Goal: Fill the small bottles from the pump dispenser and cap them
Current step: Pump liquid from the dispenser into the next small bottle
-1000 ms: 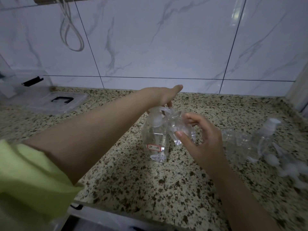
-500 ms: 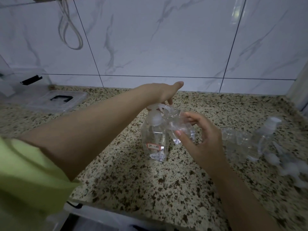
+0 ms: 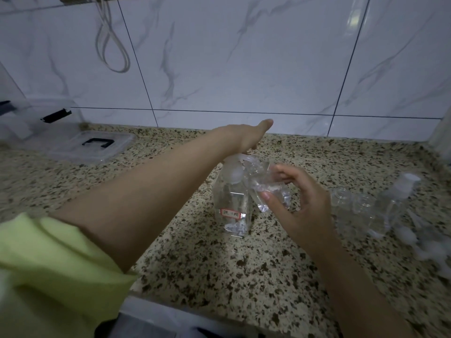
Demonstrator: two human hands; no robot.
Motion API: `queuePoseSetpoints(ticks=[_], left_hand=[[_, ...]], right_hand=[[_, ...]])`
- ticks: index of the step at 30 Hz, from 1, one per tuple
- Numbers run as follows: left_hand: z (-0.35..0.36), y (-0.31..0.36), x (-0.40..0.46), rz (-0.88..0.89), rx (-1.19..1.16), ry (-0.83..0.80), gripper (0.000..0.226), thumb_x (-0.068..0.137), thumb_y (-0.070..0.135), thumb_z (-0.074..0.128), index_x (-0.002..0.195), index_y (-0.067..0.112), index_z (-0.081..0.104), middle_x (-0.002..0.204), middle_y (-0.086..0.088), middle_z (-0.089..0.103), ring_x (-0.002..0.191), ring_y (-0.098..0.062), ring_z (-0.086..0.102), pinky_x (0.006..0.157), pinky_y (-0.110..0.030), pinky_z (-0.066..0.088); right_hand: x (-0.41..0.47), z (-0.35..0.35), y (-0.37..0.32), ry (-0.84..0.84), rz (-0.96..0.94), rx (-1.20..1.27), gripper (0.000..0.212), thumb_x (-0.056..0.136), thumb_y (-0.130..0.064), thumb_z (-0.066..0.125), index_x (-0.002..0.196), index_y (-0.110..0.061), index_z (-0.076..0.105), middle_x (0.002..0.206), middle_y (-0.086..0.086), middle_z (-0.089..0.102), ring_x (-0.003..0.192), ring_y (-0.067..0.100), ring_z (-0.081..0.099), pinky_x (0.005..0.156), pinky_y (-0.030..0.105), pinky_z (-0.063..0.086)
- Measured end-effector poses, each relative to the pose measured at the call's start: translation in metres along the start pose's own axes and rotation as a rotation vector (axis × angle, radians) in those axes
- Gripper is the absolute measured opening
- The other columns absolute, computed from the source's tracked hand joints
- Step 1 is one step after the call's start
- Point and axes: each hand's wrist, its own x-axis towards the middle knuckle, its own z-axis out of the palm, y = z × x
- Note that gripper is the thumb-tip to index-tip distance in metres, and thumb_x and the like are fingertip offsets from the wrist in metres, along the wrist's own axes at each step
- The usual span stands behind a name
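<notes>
Left hand: the left hand lies flat, fingers straight, pressing on the white pump head of the clear plastic pump dispenser with a red-edged label.
Right hand: the right hand pinches a small clear plastic bottle between thumb and fingers, tilted, its mouth at the spout.
Location: dispenser upright mid-worktop on the speckled granite worktop; the bottle is held in the air just beside it.
Handling: the bottle is probably light, thin-walled and slippery when wet; grip its mid-body gently, since squeezing may spill it.
Waiting: more empty clear bottles stand to the right, white caps beside them.
</notes>
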Motion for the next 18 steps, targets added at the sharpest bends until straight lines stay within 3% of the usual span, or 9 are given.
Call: queuePoseSetpoints(ticks=[4, 9, 12, 18], left_hand=[[-0.0022, -0.0001, 0.0013, -0.030, -0.002, -0.028, 0.089, 0.094, 0.074, 0.006, 0.131, 0.015, 0.061, 0.131, -0.012, 0.061, 0.127, -0.033, 0.048, 0.090, -0.041, 0.032], [-0.0002, 0.0026, 0.0013, -0.030, 0.000, -0.072, 0.090, 0.093, 0.075, 0.006, 0.132, 0.014, 0.061, 0.135, -0.011, 0.058, 0.129, -0.032, 0.047, 0.089, -0.042, 0.031], [-0.0036, 0.0002, 0.0020, -0.028, -0.029, -0.046, 0.089, 0.093, 0.075, 0.007, 0.127, 0.015, 0.063, 0.126, -0.010, 0.064, 0.122, -0.032, 0.049, 0.088, -0.039, 0.032], [-0.0034, 0.0001, 0.0014, -0.023, -0.016, -0.025, 0.089, 0.093, 0.075, 0.006, 0.122, 0.017, 0.067, 0.122, -0.008, 0.066, 0.119, -0.031, 0.050, 0.086, -0.040, 0.032]], right_hand=[[-0.0012, -0.0006, 0.0004, 0.004, 0.008, 0.013, 0.045, 0.087, -0.027, 0.073, 0.126, -0.011, 0.059, 0.116, -0.012, 0.065, 0.109, 0.000, 0.062, 0.097, 0.019, 0.051], [-0.0014, -0.0015, -0.0002, -0.002, 0.022, 0.016, 0.045, 0.087, -0.028, 0.072, 0.125, -0.009, 0.060, 0.113, -0.009, 0.066, 0.107, 0.000, 0.062, 0.096, 0.018, 0.049], [-0.0009, -0.0004, 0.0003, -0.005, 0.019, 0.025, 0.044, 0.087, -0.028, 0.072, 0.125, -0.009, 0.061, 0.112, -0.008, 0.067, 0.107, 0.004, 0.063, 0.095, 0.020, 0.051], [-0.0022, -0.0001, 0.0014, 0.002, 0.016, 0.053, 0.044, 0.087, -0.029, 0.073, 0.126, -0.014, 0.060, 0.114, -0.010, 0.067, 0.109, 0.014, 0.067, 0.096, 0.040, 0.058]])
